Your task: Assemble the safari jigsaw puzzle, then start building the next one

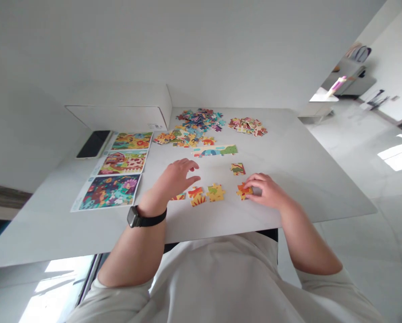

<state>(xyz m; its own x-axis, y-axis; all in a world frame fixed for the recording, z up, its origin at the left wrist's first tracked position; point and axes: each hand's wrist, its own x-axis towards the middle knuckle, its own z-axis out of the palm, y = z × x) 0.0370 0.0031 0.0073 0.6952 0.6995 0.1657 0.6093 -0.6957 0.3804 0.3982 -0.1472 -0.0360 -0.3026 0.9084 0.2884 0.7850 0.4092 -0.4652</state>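
Observation:
My right hand (264,190) has its fingers closed on an orange puzzle piece (243,192) at the table's near right. Just above it lies a green-and-brown puzzle piece (237,168). My left hand (180,176) hovers with thumb and fingers apart and nothing between them. Below its thumb is a piece with red and orange leaves (197,196); beside that lies a yellow-and-green piece (216,192). Another piece (178,196) is partly covered by my left hand. A joined strip of pieces (215,150) with blue and green lies farther back.
Heaps of mixed pieces (201,120) and pinkish pieces (248,126) lie at the back of the table (288,157). On the left are a picture sheet (111,190), a phone (93,144) and a white box (120,117) against the wall.

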